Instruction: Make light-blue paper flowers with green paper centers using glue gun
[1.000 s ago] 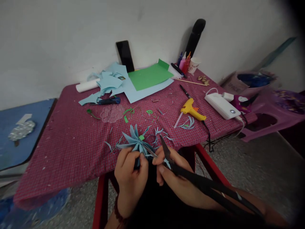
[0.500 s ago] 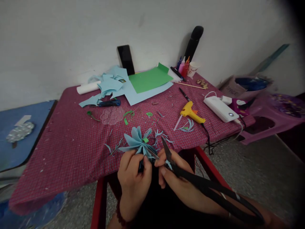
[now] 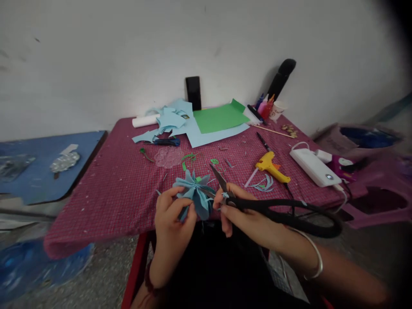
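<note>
My left hand (image 3: 172, 219) pinches the base of a light blue paper flower (image 3: 195, 193) with a small green centre, held just above the near edge of the red checked table (image 3: 112, 189). My right hand (image 3: 247, 216) is closed round large black scissors (image 3: 277, 210). Their blades are parted and point up-left, with the tips at the flower's petals. A metal bangle circles my right wrist.
On the table lie a yellow glue gun (image 3: 271, 166), a white power bank (image 3: 313, 166), green paper (image 3: 222, 116), blue paper scraps (image 3: 169, 120), a blue cutter (image 3: 167, 141), glue bottles (image 3: 265, 105) and a phone (image 3: 193, 87) against the wall. A purple stool (image 3: 373, 189) stands at the right, a blue table (image 3: 41, 171) at the left.
The view swung, so the table sits further right and lower. The flower came up off the cloth and turned in my left hand. The scissors levelled out, handles now out to the right.
</note>
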Motion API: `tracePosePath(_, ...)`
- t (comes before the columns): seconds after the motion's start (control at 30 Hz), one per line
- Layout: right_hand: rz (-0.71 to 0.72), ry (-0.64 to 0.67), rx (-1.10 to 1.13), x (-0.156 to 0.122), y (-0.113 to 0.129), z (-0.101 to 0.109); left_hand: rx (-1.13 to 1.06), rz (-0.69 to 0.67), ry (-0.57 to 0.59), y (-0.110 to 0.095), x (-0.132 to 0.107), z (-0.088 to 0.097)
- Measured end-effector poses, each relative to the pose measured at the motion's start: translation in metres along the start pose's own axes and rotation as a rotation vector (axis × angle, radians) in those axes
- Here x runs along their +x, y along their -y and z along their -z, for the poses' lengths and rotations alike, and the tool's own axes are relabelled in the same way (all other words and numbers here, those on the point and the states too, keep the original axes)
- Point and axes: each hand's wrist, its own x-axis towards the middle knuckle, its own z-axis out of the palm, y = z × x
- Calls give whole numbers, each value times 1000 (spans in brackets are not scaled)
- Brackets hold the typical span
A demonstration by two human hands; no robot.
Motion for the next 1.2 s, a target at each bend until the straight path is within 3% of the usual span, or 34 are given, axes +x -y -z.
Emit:
tracePosePath(0.27, 2, 48, -35, 12, 8, 4, 101, -21, -20, 5, 11, 10)
tracePosePath(0.53, 182, -36, -62, 31, -8, 25, -144, 188, 96, 17, 6, 11)
tracePosePath(0.63, 161, -32, -74, 38, -7, 39, -192, 206, 115, 23, 11, 12)
tracePosePath(0.83, 188, -39, -155, 50, 10, 59, -150, 168, 162, 15, 14, 19)
tracePosePath(0.93, 213, -34, -193, 57, 18, 62, -155, 146, 223, 6, 10, 24)
tracePosePath(1.07, 254, -22, -314, 63, 22, 63, -49, 47, 199, 1, 7, 29)
tracePosePath(1.2, 434, 83, -554, 64, 29, 70, 106, -22, 200, -4, 7, 36)
